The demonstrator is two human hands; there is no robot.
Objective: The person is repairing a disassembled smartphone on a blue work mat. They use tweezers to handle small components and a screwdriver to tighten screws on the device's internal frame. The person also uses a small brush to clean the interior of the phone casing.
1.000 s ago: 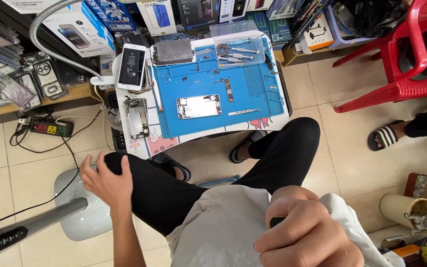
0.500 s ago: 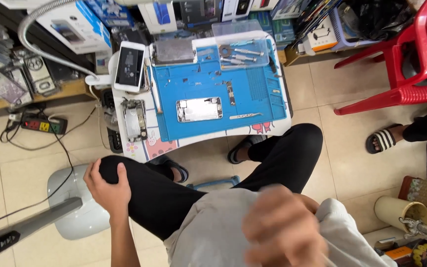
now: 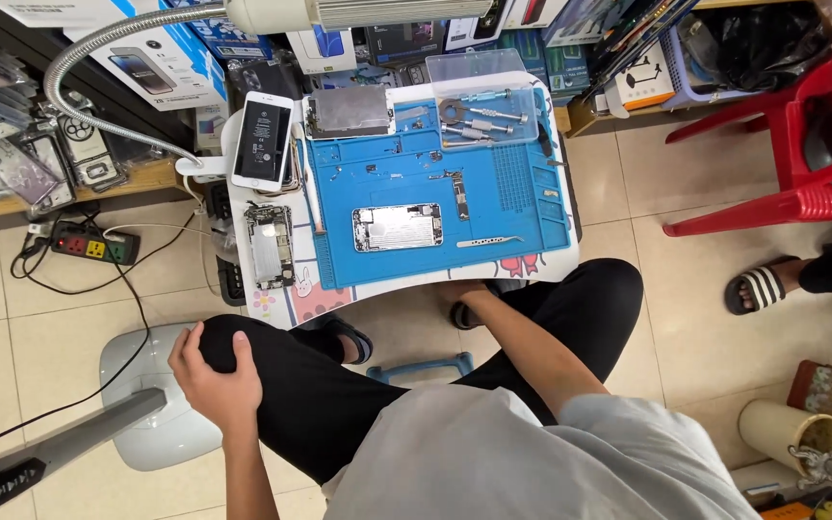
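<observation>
**Loose phone parts sat near the tabletop edge**

The left hand [image 3: 212, 374] rested on the knee, fingers spread, holding nothing. Well beyond them lay the opened phone [image 3: 270, 246], then the rear housing [image 3: 397, 227] on the blue mat [image 3: 503, 193]. The right hand's fingers were hidden. A knee bump could have scattered parts.

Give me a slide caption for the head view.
Seated person, left hand on knee, facing blue repair mat holding an opened phone.

Left hand [image 3: 212, 377] rests on knee before blue repair mat [image 3: 435, 207].
</observation>
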